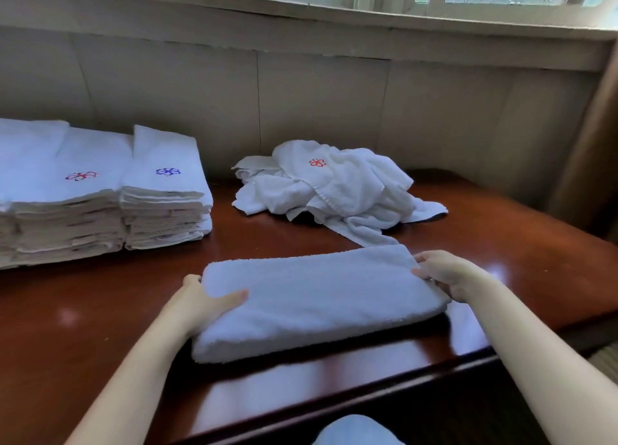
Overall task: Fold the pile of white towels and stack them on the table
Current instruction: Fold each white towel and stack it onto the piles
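A white towel [317, 297], folded into a long strip, lies across the dark wooden table [100, 327] in front of me. My left hand [204, 302] grips its left end, thumb on top. At the opposite end, my right hand [444, 272] holds the strip with fingers curled over the edge. Behind it sits a crumpled pile of unfolded white towels [337, 190], one showing a red emblem. At the left stand two stacks of folded towels: one topped by a blue emblem [167, 190], the other by a red emblem [60, 193].
A panelled wall [301, 103] and a window sill run along the table's far side. The table's front edge [368, 397] runs diagonally near my body. A brown curtain [592, 163] hangs at the right. A light blue clothed knee [357, 431] shows below.
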